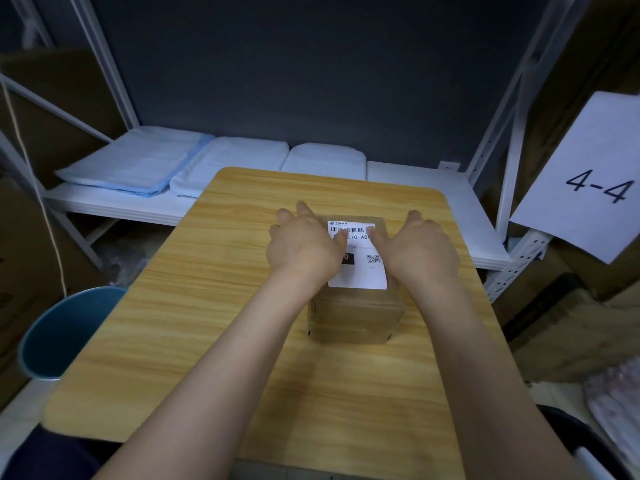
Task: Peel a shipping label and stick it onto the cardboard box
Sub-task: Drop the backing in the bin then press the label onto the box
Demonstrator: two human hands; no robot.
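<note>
A small brown cardboard box (355,317) stands in the middle of the wooden table (214,306). A white shipping label (360,271) with a barcode and a QR code lies flat on the box's top. My left hand (303,251) rests spread on the label's left side, its thumb on the barcode. On the right side my right hand (417,252) lies flat too, thumb pressing the label's upper right part. Both hands hold nothing, and their fingers are apart. The hands hide parts of the label and the box's top.
A blue waste bin (65,334) stands left of the table. Behind the table a white shelf (415,188) carries folded pale blue and white cloths (166,164). A paper sheet marked 4-4 (588,178) hangs at the right, with cardboard boxes (571,327) below it.
</note>
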